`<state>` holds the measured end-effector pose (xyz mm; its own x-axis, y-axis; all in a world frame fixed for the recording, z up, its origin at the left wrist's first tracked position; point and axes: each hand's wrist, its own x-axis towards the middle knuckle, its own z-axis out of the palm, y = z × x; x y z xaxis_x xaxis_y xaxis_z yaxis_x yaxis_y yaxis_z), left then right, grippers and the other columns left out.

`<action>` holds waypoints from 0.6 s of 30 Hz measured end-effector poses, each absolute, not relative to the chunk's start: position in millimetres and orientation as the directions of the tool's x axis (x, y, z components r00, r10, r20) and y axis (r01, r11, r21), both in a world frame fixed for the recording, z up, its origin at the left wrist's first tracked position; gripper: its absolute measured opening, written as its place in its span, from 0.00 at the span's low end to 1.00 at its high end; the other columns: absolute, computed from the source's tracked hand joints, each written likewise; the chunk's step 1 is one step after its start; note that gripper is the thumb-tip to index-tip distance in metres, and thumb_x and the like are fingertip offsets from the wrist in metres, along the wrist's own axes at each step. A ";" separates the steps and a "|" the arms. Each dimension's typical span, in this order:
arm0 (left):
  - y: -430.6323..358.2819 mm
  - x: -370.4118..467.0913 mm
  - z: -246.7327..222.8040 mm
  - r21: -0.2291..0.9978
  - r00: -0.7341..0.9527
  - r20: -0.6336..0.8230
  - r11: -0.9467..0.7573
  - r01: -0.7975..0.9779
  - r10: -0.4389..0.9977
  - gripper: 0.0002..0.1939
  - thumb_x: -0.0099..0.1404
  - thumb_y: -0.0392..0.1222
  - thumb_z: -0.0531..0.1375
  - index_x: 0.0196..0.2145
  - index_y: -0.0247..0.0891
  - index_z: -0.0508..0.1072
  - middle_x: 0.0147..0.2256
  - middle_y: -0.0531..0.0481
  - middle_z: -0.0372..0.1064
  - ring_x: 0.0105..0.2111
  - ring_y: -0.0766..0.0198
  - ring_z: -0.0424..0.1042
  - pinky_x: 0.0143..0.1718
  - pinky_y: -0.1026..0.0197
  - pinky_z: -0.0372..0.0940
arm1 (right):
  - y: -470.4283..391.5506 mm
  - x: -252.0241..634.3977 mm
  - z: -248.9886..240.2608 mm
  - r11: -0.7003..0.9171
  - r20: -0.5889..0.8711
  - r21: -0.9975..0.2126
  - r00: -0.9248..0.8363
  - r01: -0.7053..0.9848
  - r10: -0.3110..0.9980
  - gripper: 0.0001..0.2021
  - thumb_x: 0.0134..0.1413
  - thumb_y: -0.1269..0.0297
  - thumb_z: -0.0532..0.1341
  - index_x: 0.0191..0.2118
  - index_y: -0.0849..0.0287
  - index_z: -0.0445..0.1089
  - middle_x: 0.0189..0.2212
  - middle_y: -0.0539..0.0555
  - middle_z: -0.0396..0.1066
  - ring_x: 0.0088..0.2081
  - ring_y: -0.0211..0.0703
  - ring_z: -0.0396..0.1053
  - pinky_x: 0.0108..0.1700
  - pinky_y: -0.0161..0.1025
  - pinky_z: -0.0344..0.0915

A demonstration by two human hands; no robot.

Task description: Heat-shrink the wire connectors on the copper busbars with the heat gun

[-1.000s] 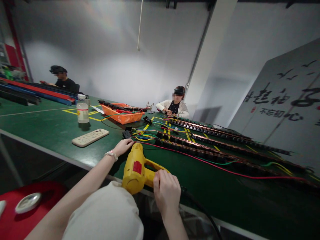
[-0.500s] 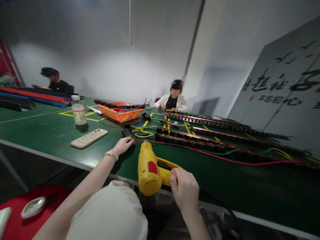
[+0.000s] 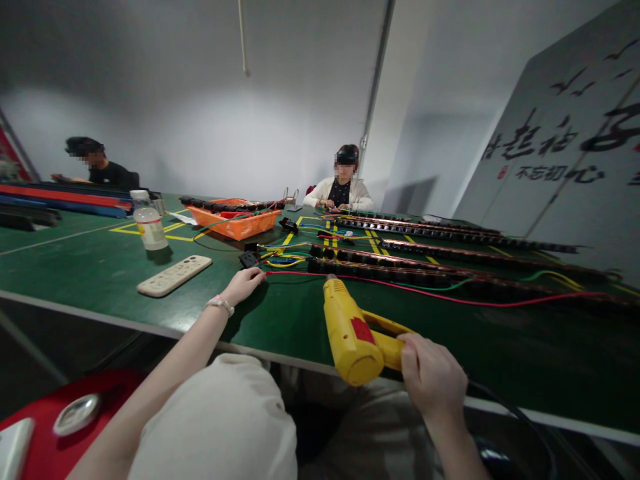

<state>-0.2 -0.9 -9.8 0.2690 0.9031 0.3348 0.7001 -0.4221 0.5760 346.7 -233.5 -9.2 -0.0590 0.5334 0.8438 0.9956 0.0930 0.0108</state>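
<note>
My right hand [image 3: 434, 375] is wrapped round the handle of a yellow heat gun [image 3: 354, 333], whose nozzle points away from me over the green table. A dark cord trails from the handle's lower end. At the near left, my left hand [image 3: 245, 285] pinches the end of a red wire [image 3: 380, 278] close to the tabletop. That wire runs right, alongside long dark strips with copper-coloured bars [image 3: 400, 272]. Just behind my left fingers lie a black connector [image 3: 249, 259] and several yellow, green and blue leads [image 3: 285, 253].
A phone in a beige case [image 3: 175, 275] and a plastic bottle [image 3: 149, 223] stand left of my hand. Behind is an orange basket [image 3: 235, 225] with dark strips across it. Two people sit at the far side. A red stool [image 3: 45, 453] is at lower left.
My right hand has moved the heat gun to the right, away from the wire end at my left fingers. My left hand keeps its pinch. The view has shifted slightly.
</note>
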 end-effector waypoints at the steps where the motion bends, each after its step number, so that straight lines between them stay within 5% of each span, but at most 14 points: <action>1: -1.3 -0.2 -9.4 0.575 0.267 0.333 -0.419 0.703 0.904 0.21 0.60 0.53 0.47 0.32 0.36 0.73 0.30 0.47 0.72 0.33 0.59 0.69 0.36 0.61 0.61 | -233.9 347.6 -9.4 0.087 0.843 0.005 -0.050 0.996 0.535 0.18 0.59 0.65 0.45 0.29 0.59 0.70 0.26 0.51 0.73 0.29 0.37 0.67 0.34 0.34 0.57; 18: 2.2 1.0 -9.1 0.552 0.235 0.328 -0.388 0.738 0.915 0.22 0.59 0.54 0.48 0.31 0.36 0.74 0.31 0.47 0.73 0.32 0.59 0.69 0.35 0.62 0.60 | -230.4 333.7 -12.7 0.034 0.842 -0.117 0.081 0.993 0.533 0.14 0.61 0.62 0.47 0.29 0.57 0.64 0.24 0.48 0.71 0.27 0.36 0.65 0.32 0.32 0.54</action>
